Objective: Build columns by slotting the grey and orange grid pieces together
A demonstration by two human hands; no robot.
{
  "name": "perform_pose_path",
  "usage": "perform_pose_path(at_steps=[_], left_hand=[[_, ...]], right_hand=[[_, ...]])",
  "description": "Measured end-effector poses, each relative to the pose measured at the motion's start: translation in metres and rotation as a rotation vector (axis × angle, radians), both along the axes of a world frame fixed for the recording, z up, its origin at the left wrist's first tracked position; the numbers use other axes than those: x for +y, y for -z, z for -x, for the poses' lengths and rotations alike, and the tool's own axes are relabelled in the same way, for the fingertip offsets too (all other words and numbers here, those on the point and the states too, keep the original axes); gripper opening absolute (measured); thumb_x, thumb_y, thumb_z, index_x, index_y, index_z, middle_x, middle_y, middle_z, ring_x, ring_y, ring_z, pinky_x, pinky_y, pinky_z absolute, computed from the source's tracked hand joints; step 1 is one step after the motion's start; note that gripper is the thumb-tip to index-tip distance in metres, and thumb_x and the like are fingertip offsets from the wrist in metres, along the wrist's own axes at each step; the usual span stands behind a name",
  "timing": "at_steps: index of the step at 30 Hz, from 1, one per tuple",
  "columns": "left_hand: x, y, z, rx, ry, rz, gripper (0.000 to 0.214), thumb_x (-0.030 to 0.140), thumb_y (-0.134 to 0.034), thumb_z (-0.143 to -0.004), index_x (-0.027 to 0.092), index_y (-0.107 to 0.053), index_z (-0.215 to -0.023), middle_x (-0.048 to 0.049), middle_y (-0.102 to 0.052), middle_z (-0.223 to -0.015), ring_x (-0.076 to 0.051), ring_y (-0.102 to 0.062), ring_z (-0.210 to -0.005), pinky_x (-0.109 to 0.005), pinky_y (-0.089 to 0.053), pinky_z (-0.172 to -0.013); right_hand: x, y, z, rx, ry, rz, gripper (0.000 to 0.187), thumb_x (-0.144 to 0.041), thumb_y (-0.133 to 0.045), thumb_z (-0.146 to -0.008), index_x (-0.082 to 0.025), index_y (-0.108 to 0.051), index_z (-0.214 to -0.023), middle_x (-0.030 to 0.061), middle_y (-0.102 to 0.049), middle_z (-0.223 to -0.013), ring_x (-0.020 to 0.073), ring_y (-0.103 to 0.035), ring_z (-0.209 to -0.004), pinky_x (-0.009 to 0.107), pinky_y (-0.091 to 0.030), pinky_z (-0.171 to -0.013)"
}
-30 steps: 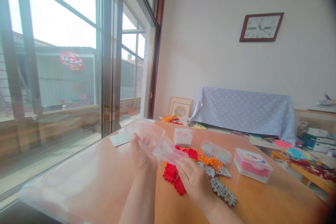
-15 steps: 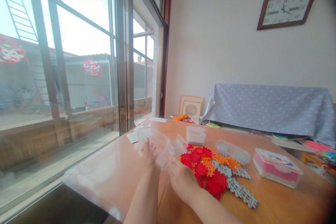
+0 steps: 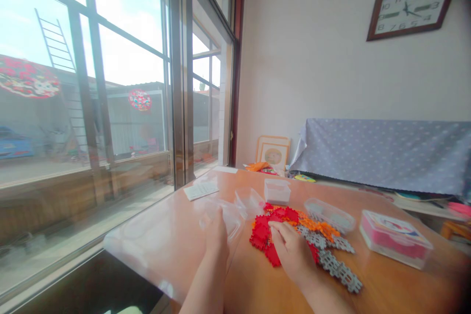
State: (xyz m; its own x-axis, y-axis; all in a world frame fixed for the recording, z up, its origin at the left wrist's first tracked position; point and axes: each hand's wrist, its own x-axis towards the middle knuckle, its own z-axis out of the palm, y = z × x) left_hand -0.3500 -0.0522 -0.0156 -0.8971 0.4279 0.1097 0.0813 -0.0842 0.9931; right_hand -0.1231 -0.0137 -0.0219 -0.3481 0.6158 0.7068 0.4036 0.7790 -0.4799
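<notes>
My left hand [image 3: 216, 229] rests on a clear plastic container [image 3: 228, 216] lying on the wooden table [image 3: 257, 284], its fingers curled over the rim. A second clear lid or tub [image 3: 249, 199] lies just behind it. My right hand [image 3: 290, 250] lies palm down on a pile of red snowflake-shaped pieces [image 3: 263, 233], fingers bent among them. Orange pieces [image 3: 316, 225] and grey pieces [image 3: 336, 267] spread to the right of the red ones.
A small clear box [image 3: 276, 190], an oval clear tub [image 3: 329, 213] and a pink-filled lidded box [image 3: 395, 238] stand further back. A paper slip [image 3: 201, 190] lies near the window [image 3: 110, 83]. A covered bench [image 3: 382, 154] and wall clock [image 3: 412, 7] are behind.
The clear container went from held up in both hands down onto the table. My right hand let go of it and moved right onto the red pieces.
</notes>
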Motion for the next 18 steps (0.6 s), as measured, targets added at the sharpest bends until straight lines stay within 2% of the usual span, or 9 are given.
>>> perform_pose_path(at_steps=[5, 7, 10, 14, 18], left_hand=[[-0.015, 0.000, -0.012, 0.130, -0.147, 0.166, 0.074, 0.053, -0.046, -0.092, 0.014, -0.034, -0.153, -0.0196, -0.039, -0.158, -0.033, -0.032, -0.150, -0.046, -0.025, -0.122], [-0.013, 0.004, -0.014, 0.129, -0.122, 0.205, 0.078, 0.054, -0.047, -0.091, 0.013, -0.029, -0.155, -0.0204, -0.030, -0.163, -0.033, -0.024, -0.153, -0.048, -0.019, -0.124], [-0.002, 0.008, -0.012, 0.095, -0.042, 0.164, 0.080, 0.055, -0.048, -0.091, 0.014, -0.026, -0.156, -0.0210, -0.020, -0.167, -0.031, -0.016, -0.156, -0.046, -0.016, -0.125], [0.018, 0.002, -0.005, 0.057, -0.026, 0.115, 0.073, 0.053, -0.051, -0.089, 0.016, -0.035, -0.150, -0.0225, -0.028, -0.163, -0.032, -0.019, -0.155, -0.047, -0.015, -0.124], [0.030, -0.009, 0.004, 0.036, -0.061, 0.102, 0.067, 0.053, -0.053, -0.088, 0.018, -0.042, -0.143, -0.0232, -0.041, -0.156, -0.034, -0.029, -0.151, -0.047, -0.023, -0.122]], right_hand=[[0.015, -0.001, -0.011, 0.068, 0.038, 0.030, 0.034, -0.037, -0.044, -0.100, -0.022, -0.072, -0.111, 0.0098, -0.076, -0.109, 0.0235, -0.071, -0.102, 0.037, -0.056, -0.094], [0.020, 0.000, -0.015, 0.098, 0.057, 0.041, 0.035, -0.038, -0.043, -0.100, -0.022, -0.073, -0.109, 0.0101, -0.076, -0.109, 0.0241, -0.071, -0.102, 0.038, -0.056, -0.093], [0.024, 0.000, -0.018, 0.120, 0.081, 0.063, 0.035, -0.038, -0.044, -0.099, -0.022, -0.074, -0.107, 0.0102, -0.077, -0.107, 0.0248, -0.071, -0.101, 0.039, -0.056, -0.093], [0.027, -0.001, -0.020, 0.149, 0.094, 0.092, 0.036, -0.039, -0.043, -0.099, -0.022, -0.074, -0.105, 0.0101, -0.077, -0.106, 0.0249, -0.071, -0.100, 0.038, -0.055, -0.092], [0.030, -0.003, -0.024, 0.198, 0.112, 0.119, 0.036, -0.042, -0.044, -0.098, -0.022, -0.073, -0.107, 0.0098, -0.076, -0.108, 0.0250, -0.070, -0.102, 0.037, -0.055, -0.092]])
